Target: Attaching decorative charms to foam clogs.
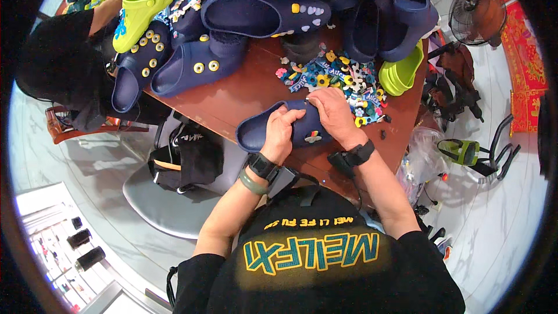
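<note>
Red-brown wooden tabletop point(244, 96) spans frame centre above pale tiled floor point(500, 221). Both hands, left point(280, 131) and right point(332, 113), grip a navy clog point(261, 129) at centre. The clog's toe is hidden beneath the fingers.

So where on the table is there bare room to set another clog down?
The clearest bare patch of the table lies between the navy clog with yellow charms and the clog held by the left hand and right hand. The far side is crowded with the clog pile, and the charm heap fills the right.
</note>
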Action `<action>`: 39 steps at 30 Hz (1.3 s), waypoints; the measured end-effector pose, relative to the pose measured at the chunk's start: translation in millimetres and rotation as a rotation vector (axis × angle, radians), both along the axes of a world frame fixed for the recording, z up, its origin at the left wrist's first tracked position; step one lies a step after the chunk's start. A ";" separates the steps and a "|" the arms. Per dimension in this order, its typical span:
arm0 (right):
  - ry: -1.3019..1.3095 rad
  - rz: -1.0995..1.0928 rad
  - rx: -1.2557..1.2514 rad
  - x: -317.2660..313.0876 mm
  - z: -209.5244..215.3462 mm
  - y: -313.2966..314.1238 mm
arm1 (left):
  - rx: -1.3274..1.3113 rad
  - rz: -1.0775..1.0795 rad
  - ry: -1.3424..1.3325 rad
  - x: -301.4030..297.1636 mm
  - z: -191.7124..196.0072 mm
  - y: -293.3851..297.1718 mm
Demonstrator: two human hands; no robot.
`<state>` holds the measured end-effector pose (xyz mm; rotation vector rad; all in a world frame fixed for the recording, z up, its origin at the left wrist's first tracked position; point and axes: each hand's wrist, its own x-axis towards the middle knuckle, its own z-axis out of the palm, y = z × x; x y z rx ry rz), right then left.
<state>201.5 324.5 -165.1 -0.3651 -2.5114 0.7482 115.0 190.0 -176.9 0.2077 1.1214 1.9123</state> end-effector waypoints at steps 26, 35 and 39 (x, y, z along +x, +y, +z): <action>-0.096 -0.134 -0.377 -14.6 -18.2 18.6 | -0.038 -0.046 -0.094 -7.4 -23.2 2.1; 0.203 -0.329 -0.696 8.2 -14.0 32.3 | -0.092 -0.090 -0.110 -5.5 -8.2 2.2; 0.192 -0.370 -0.351 28.1 -23.0 45.7 | -0.113 -0.108 -0.110 -4.2 -7.8 3.2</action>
